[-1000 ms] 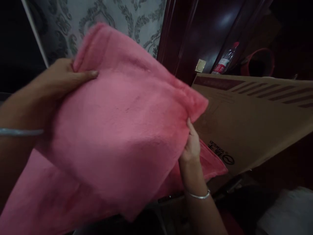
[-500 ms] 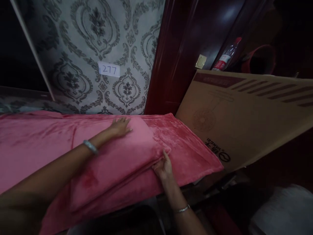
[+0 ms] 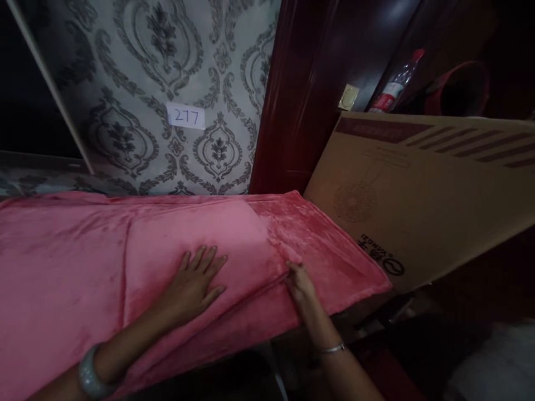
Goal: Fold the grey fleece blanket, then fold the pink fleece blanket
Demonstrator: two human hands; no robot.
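A plush pink blanket point(image 3: 83, 267) lies spread along the surface in front of me, its middle part folded over in layers. My left hand point(image 3: 193, 287) rests flat on the folded part, fingers spread. At the right end of the fold, my right hand point(image 3: 299, 283) pinches the blanket's corner between thumb and fingers. A single darker layer of the blanket extends to the right beyond that corner. Each wrist wears a bangle.
A large cardboard box point(image 3: 418, 184) stands at the right, with a plastic bottle point(image 3: 393, 89) and a red-rimmed round container point(image 3: 457, 89) behind its top edge. Patterned wallpaper bears a paper label point(image 3: 186, 116) reading 277. A dark screen point(image 3: 33, 100) is at the left.
My left hand has slid toward me over the folded blanket, from its far side to the middle. My right hand has moved slightly right, drawing the pinched corner outward.
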